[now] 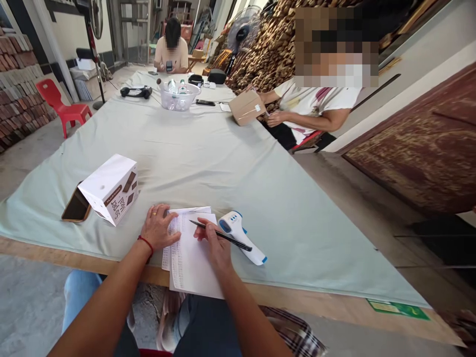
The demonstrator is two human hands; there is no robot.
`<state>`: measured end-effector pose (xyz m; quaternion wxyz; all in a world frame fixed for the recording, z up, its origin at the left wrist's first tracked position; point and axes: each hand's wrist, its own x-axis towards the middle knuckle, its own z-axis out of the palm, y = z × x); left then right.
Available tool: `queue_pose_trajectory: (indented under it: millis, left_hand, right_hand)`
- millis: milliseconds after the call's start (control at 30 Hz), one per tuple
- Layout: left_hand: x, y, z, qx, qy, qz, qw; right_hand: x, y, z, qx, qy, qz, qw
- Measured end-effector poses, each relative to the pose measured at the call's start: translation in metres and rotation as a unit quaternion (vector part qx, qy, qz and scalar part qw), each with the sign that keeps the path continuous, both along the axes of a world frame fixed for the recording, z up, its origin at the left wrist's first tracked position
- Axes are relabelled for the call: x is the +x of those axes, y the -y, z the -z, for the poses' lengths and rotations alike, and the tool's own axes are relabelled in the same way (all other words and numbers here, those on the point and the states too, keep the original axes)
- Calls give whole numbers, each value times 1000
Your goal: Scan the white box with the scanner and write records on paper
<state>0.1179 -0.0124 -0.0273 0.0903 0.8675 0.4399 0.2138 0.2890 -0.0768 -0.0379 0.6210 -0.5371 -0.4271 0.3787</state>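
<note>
My right hand (pixel 215 243) grips a black pen (pixel 234 241) over the sheets of paper (pixel 195 263), its tip pointing up and left. Rows of small handwriting run down the left side of the top sheet, and the rest of it looks blank. With fingers spread, my left hand (pixel 159 229) lies on the left edge of the sheets. A white and blue infrared thermometer (pixel 243 238) rests on the cloth, just right of the papers and partly behind my right hand and the pen. The lower edge of the papers hangs over the table's front edge.
On the table (pixel 297 208) a white box (pixel 111 186) leans by a phone (pixel 76 206) at left. Farther back stands a clear basin (pixel 180 101) with bottles. A person at right holds cardboard (pixel 246 107); another sits at the far end. A red chair (pixel 65 106) stands left.
</note>
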Motion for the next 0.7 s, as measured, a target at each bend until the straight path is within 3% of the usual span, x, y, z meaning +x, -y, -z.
queue_pose_trajectory:
  millis: [167, 700]
  left_hand:
    - [1, 0, 0, 0, 3, -5, 1000]
    - [1, 2, -2, -19, 24, -3, 1000]
  right_hand:
    - [-3, 1, 1, -48, 64, 25, 996]
    - [-15, 2, 4, -38, 156, 30, 987]
